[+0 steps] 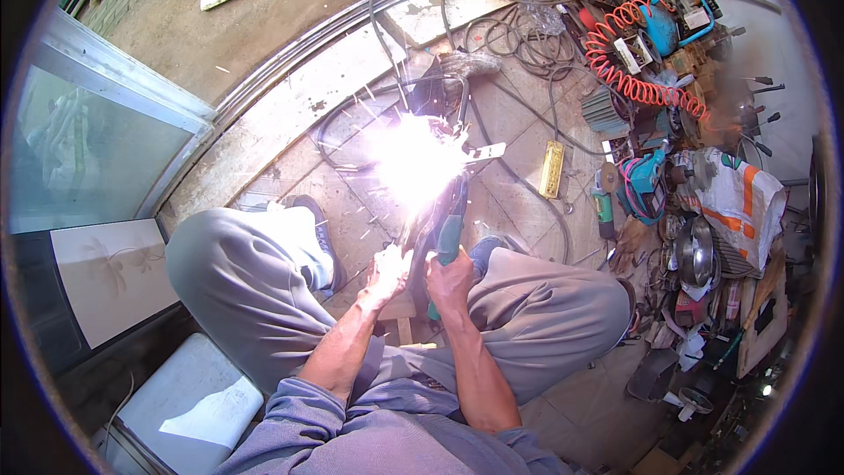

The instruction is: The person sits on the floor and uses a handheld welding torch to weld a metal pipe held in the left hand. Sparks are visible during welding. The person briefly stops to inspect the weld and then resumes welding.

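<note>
A white welding arc throws sparks in front of my knees, and its glare hides the joint. My right hand is wrapped round a green-handled electrode holder, whose dark front runs up toward the glare. Just beside it, my left hand is closed, with the fingers up against a dark, narrow piece that reaches toward the light. Its shape and kind are washed out. A short pale metal strip sticks out at the right of the arc. Behind it stands a bent dark rod.
Cables loop over the tiled floor. A yellow power strip lies right of the arc. Farther right are a red coiled hose, a teal power tool, a white sack and piled scrap. A glass door stands left.
</note>
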Demonstrator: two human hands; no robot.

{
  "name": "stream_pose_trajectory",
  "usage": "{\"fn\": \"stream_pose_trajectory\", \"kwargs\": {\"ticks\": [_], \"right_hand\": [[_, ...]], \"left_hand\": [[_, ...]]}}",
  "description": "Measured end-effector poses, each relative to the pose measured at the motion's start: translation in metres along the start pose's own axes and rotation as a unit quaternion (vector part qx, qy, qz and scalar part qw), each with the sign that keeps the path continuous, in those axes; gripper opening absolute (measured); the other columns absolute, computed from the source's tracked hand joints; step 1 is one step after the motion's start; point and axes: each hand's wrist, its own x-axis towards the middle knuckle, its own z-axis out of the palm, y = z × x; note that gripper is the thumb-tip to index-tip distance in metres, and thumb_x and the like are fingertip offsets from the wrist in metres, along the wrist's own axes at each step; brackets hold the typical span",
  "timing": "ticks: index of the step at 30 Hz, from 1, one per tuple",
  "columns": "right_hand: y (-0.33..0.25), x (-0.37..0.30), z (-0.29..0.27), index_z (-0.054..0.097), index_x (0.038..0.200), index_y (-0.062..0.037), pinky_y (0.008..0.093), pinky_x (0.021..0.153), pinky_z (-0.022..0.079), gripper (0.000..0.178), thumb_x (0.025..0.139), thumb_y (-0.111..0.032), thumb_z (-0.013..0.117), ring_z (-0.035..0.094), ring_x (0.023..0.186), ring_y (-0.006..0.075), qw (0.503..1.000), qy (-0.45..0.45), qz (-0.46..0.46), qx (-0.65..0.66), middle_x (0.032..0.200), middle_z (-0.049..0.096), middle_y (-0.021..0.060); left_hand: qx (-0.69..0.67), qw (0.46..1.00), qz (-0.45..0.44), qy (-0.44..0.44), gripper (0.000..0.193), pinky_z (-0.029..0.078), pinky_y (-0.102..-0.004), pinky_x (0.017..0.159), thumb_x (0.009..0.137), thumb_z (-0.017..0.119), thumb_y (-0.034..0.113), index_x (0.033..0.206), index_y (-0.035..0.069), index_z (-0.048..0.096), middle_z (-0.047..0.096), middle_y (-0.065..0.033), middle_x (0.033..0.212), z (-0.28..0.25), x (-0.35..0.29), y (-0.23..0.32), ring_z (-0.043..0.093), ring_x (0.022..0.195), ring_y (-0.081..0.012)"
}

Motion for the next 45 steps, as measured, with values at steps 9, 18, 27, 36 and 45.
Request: {"fn": "stream_pose_trajectory", "kwargs": {"ticks": [9, 18, 27, 36, 45], "right_hand": [[0.031, 0.006, 0.011, 0.065, 0.085, 0.0011, 0.0369, 0.052, 0.048, 0.008, 0.083, -0.006, 0.063, 0.063, 0.054, 0.0184, 0.995, 0.040, -0.076, -0.041, 0.062, 0.061, 0.0094], [0.017, 0.003, 0.007, 0.066, 0.093, 0.0037, 0.0456, 0.063, 0.050, 0.017, 0.080, -0.007, 0.067, 0.069, 0.070, 0.0342, 0.998, 0.013, -0.045, -0.034, 0.073, 0.067, 0.0212], [0.017, 0.003, 0.002, 0.064, 0.098, 0.0027, 0.0418, 0.069, 0.050, 0.018, 0.085, -0.008, 0.070, 0.069, 0.076, 0.0296, 1.000, -0.002, 0.007, 0.023, 0.078, 0.066, 0.0201], [0.010, 0.001, -0.001, 0.065, 0.094, 0.0012, 0.0409, 0.068, 0.050, 0.016, 0.084, -0.008, 0.071, 0.068, 0.073, 0.0290, 0.999, 0.024, -0.029, 0.023, 0.077, 0.067, 0.0186], [0.007, 0.001, 0.000, 0.064, 0.089, 0.0011, 0.0396, 0.066, 0.049, 0.015, 0.082, -0.008, 0.073, 0.063, 0.066, 0.0233, 0.999, 0.025, -0.034, 0.017, 0.071, 0.066, 0.0132]], "left_hand": [[0.019, 0.997, 0.068, 0.038, 0.047, 0.055, -0.0518, 0.076, 0.098, 0.055, 0.046, 0.099, 0.000, 0.065, 0.067, -0.0289, 0.094, 0.014, 0.010, -0.016, 0.068, 0.093, -0.0444], [-0.050, 0.997, 0.022, 0.057, 0.050, 0.056, -0.0526, 0.075, 0.096, 0.059, 0.044, 0.092, -0.006, 0.067, 0.069, -0.0327, 0.090, 0.001, -0.001, -0.001, 0.069, 0.090, -0.0482], [-0.002, 0.999, 0.019, 0.048, 0.046, 0.052, -0.0575, 0.081, 0.096, 0.060, 0.041, 0.100, -0.005, 0.063, 0.067, -0.0344, 0.094, 0.006, 0.004, -0.005, 0.065, 0.095, -0.0518], [0.020, 0.998, 0.027, 0.044, 0.047, 0.053, -0.0568, 0.080, 0.097, 0.058, 0.040, 0.098, -0.007, 0.063, 0.067, -0.0352, 0.091, -0.001, -0.004, 0.003, 0.066, 0.091, -0.0528], [0.010, 0.998, 0.033, 0.048, 0.045, 0.053, -0.0569, 0.079, 0.097, 0.060, 0.039, 0.095, -0.007, 0.063, 0.068, -0.0350, 0.089, -0.005, -0.007, 0.004, 0.067, 0.088, -0.0521]]}}
